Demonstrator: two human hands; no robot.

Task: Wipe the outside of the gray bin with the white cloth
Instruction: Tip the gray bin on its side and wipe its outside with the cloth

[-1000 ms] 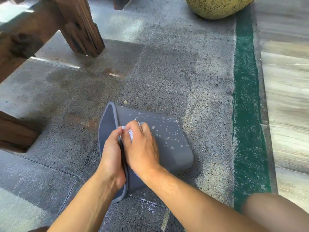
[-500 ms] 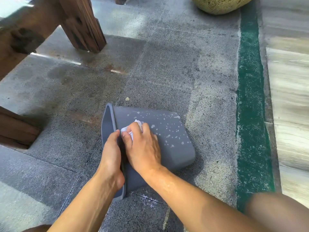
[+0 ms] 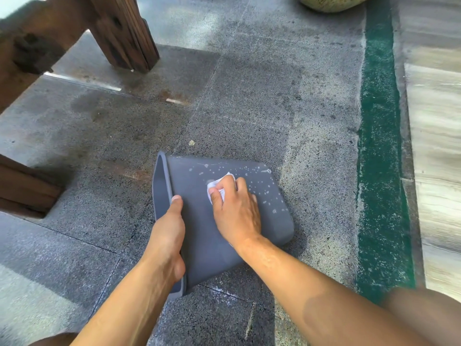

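Note:
The gray bin (image 3: 199, 233) lies on its side on the stone floor, its open mouth facing left and its base to the right. White specks dot the far right part of its upper wall. My left hand (image 3: 167, 236) grips the bin's rim, thumb on the outer wall. My right hand (image 3: 237, 211) holds the crumpled white cloth (image 3: 219, 183) pressed against the upper wall, near the middle. Only a small part of the cloth shows past my fingers.
Dark wooden furniture legs (image 3: 124, 33) stand at the far left, another beam (image 3: 22, 191) at the left edge. A yellowish pot (image 3: 331, 3) sits at the top. A green strip (image 3: 379, 146) and pale planks run along the right. My knee (image 3: 424, 318) shows at bottom right.
My right hand with the cloth has slid right along the bin's wall, away from the rim and my left hand. The left hand still holds the rim.

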